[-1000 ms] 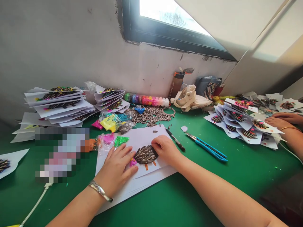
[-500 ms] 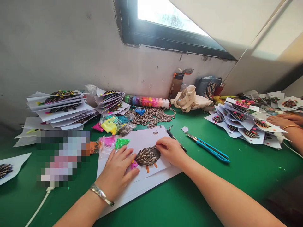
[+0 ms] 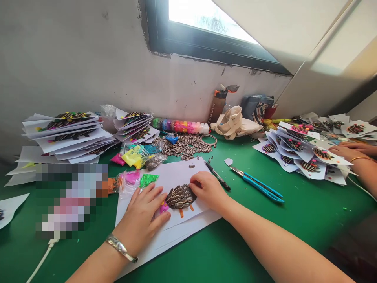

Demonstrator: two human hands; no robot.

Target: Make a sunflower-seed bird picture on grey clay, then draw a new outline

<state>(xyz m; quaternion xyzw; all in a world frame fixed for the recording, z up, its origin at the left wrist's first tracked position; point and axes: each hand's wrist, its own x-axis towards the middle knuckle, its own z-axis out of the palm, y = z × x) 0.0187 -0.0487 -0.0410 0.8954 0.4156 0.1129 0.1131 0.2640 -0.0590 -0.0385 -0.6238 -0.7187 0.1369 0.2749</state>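
My left hand (image 3: 147, 210) lies open and flat, fingers spread, on a white sheet of paper (image 3: 173, 173), at the left edge of a seed picture. The picture is a dark oval body covered with overlapping sunflower seeds (image 3: 179, 197). It has two orange legs (image 3: 181, 213) and a pink clay part (image 3: 163, 207), partly behind my left fingers. At the body's upper right edge my right hand (image 3: 210, 190) is closed in a pinch; whatever is between its fingertips is hidden. One loose sunflower seed (image 3: 192, 166) lies on the paper above the body.
A black pen (image 3: 218, 175) and a blue utility knife (image 3: 259, 185) lie to the right. Behind the paper are a seed pile (image 3: 188, 145) and bagged clay (image 3: 134, 156). Stacked seed pictures (image 3: 70, 137) stand left, more (image 3: 297, 151) right, near another person's hands (image 3: 350, 151).
The view has shifted slightly, so most things appear a little further left. Both hands keep nearly the same places on the picture, the right still pinched at the body's edge.
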